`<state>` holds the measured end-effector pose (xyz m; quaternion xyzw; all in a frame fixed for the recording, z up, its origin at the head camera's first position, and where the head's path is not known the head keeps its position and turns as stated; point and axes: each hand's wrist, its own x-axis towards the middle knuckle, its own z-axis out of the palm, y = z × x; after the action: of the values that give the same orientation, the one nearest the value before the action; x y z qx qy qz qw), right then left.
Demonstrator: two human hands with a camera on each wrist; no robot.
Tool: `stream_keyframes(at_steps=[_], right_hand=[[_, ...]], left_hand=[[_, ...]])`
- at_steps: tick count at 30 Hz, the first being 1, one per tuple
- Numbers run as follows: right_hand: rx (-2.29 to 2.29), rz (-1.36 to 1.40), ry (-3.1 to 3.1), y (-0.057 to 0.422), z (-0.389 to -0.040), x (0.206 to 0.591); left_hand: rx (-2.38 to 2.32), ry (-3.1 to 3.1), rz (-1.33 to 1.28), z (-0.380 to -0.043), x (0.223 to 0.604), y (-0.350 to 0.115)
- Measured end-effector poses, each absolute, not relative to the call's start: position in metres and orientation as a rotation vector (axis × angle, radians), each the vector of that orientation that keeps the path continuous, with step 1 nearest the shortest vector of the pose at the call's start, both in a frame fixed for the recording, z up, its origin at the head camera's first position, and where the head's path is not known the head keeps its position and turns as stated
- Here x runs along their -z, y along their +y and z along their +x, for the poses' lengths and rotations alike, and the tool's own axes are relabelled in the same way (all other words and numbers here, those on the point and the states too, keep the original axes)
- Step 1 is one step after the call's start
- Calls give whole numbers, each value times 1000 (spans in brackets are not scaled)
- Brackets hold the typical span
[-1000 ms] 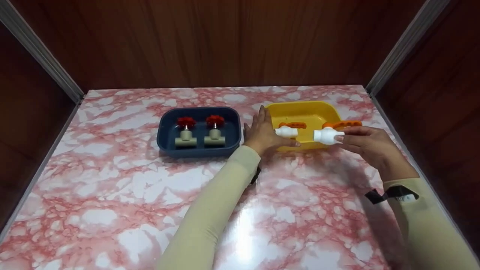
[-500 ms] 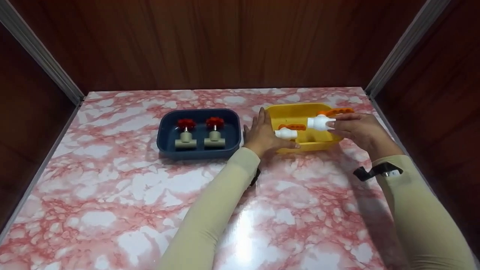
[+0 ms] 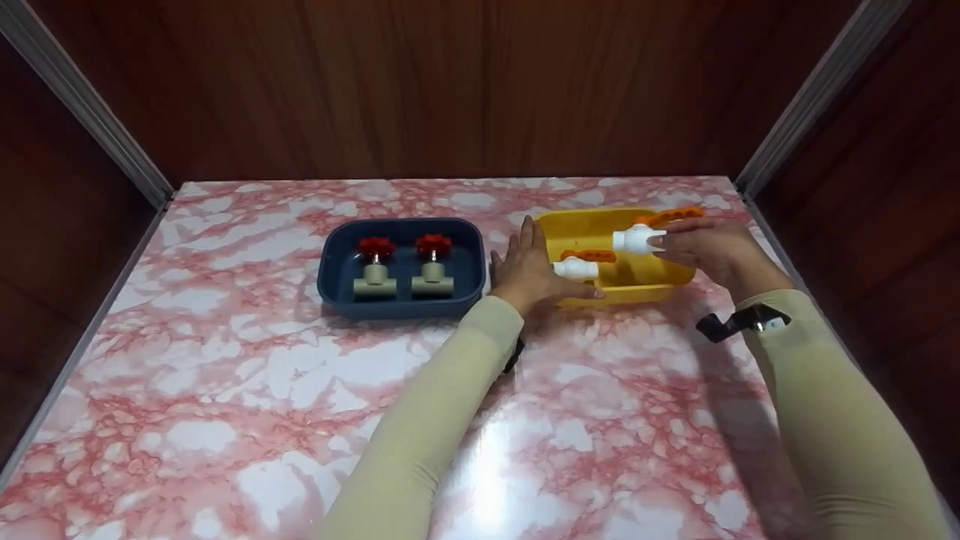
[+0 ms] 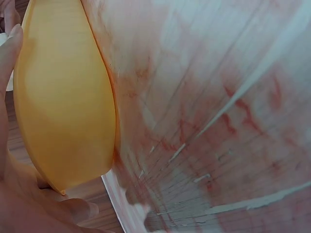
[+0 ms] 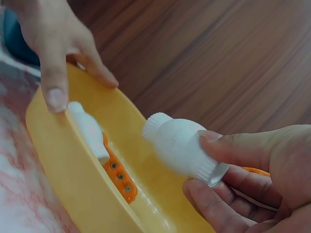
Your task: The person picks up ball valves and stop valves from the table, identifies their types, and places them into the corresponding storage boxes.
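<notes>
My right hand pinches a white ball valve with an orange lever handle between thumb and fingers. It holds this valve over the right part of a yellow plastic bin. My left hand grips the bin's left end, the thumb on the front rim and the other fingers stretched toward the back. Inside the bin, by that hand, lies a second white ball valve, its orange lever toward the back. The left wrist view mostly shows the bin's outer wall and the tabletop.
Left of the yellow bin stands a dark blue bin. Two beige valves with red handwheels stand side by side in it. The table has a red and white marbled top, with brown wood-grain panels around it.
My right hand has carried the white ball valve left and farther back, from the bin's front right edge to above its inside. The left hand keeps its place on the bin.
</notes>
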<state>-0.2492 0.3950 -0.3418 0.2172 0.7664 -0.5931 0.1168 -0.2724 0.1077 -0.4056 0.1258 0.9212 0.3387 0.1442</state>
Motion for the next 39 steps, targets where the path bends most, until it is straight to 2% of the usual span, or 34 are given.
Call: stream_keyframes(at_steps=[21, 39], right_hand=[[1375, 767, 2419, 379, -264, 364], [1384, 657, 2406, 381, -270, 368]], left_hand=[[-1072, 2621, 337, -270, 407, 109], [-1006, 2658, 347, -271, 406, 108]])
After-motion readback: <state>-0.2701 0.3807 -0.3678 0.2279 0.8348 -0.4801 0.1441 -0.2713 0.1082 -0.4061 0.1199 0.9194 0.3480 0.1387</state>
